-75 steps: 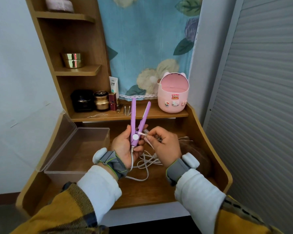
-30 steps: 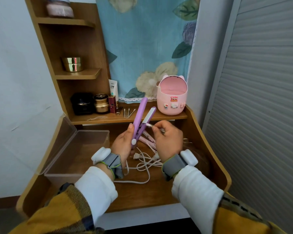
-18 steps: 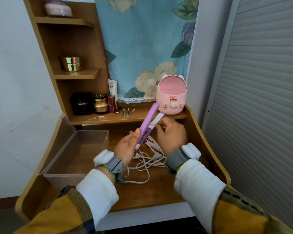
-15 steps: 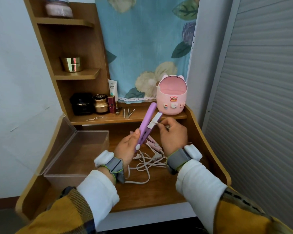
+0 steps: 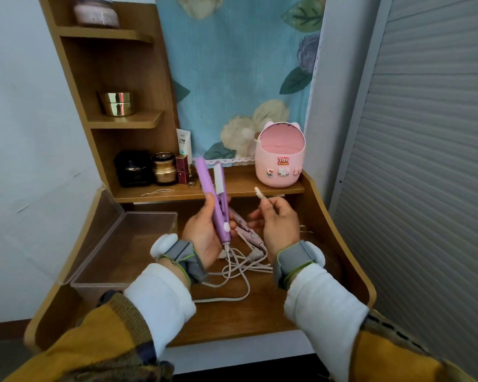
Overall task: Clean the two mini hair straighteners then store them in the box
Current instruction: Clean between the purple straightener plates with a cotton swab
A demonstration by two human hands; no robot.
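Note:
My left hand (image 5: 202, 238) grips a purple mini hair straightener (image 5: 214, 198) by its lower half, holding it upright with its two plates parted. My right hand (image 5: 276, 224) pinches a cotton swab (image 5: 260, 193), its white tip pointing up and left, a short way right of the plates and not touching them. A pink mini hair straightener (image 5: 246, 228) lies on the desk between my hands, partly hidden. White cords (image 5: 238, 267) tangle below. The clear plastic box (image 5: 127, 282) stands open at the left.
A pink Toy Story bin (image 5: 280, 157) stands on the low shelf (image 5: 243, 183) at the right. Dark and gold jars, a tube and small tools sit at the shelf's left. The wooden desk (image 5: 260, 315) has raised side edges.
The purple straightener has swung from leaning right to upright and tilted slightly left. My right hand has drawn the cotton swab away from the plates to the right.

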